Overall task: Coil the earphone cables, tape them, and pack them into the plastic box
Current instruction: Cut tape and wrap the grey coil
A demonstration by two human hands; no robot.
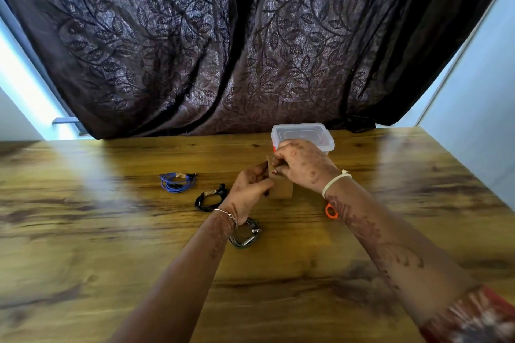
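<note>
Left hand [252, 184] and right hand [302, 166], close together, pinch the tape [282, 191] above the worktop [111, 217]; pulled crooked, the strip could likely fold and stick to itself.

Daylight enters at both sides of the dark curtain [195, 50], strongest at the left gap, which is blown out to white. The curtain reads dim, its folds near black. Broad pale glare patches lie on the glossy wooden table [111, 231], left and right. Wide-angle distortion splays the table edges outward. The table's left side and near edge are smeared; the left hand [250, 189] and right hand [303, 164] are slightly soft.
</note>
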